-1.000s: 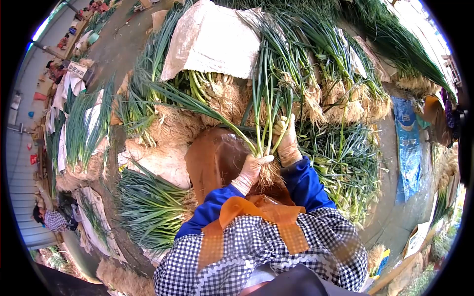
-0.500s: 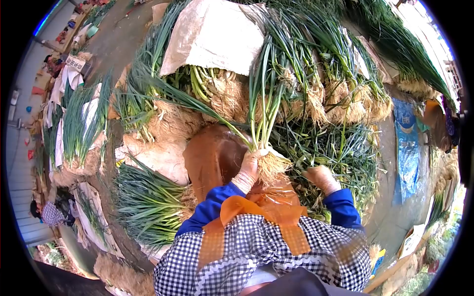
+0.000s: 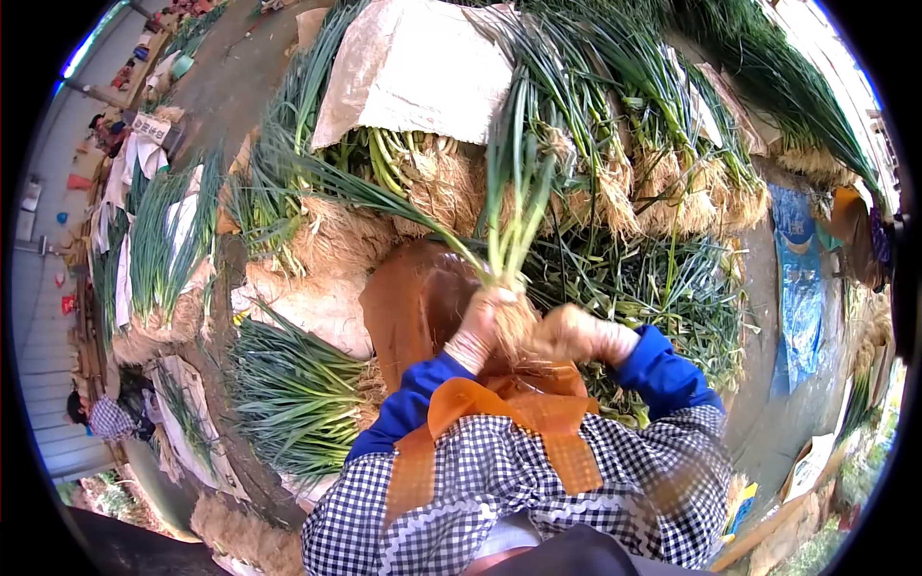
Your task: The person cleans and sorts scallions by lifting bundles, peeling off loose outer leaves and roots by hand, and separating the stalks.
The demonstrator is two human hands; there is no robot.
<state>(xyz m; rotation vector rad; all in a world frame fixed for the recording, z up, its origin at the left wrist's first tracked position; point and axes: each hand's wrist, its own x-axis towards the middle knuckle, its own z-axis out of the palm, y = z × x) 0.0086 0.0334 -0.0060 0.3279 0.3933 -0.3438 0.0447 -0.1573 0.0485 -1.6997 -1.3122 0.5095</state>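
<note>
A bunch of spring onions (image 3: 511,230) stands upright in front of my body, green leaves pointing away and pale roots (image 3: 516,326) toward me. My left hand (image 3: 483,322) is closed round the bunch just above the roots. From the right, my right hand (image 3: 573,334) meets the root end, its fingers curled and slightly blurred. Whatever those fingers hold, if anything, is hidden. A brown plastic apron (image 3: 413,298) covers my lap beneath both hands.
Stacked spring onions with roots facing me (image 3: 663,187) line the far side, partly under a white sack (image 3: 418,72). Loose green leaves (image 3: 663,298) are heaped at right. Another onion pile (image 3: 293,398) lies at left. A blue plastic sheet (image 3: 795,288) covers floor farther right.
My right hand has moved left from over the leaf heap to the roots of the bunch. My left hand keeps its hold in nearly the same place.
</note>
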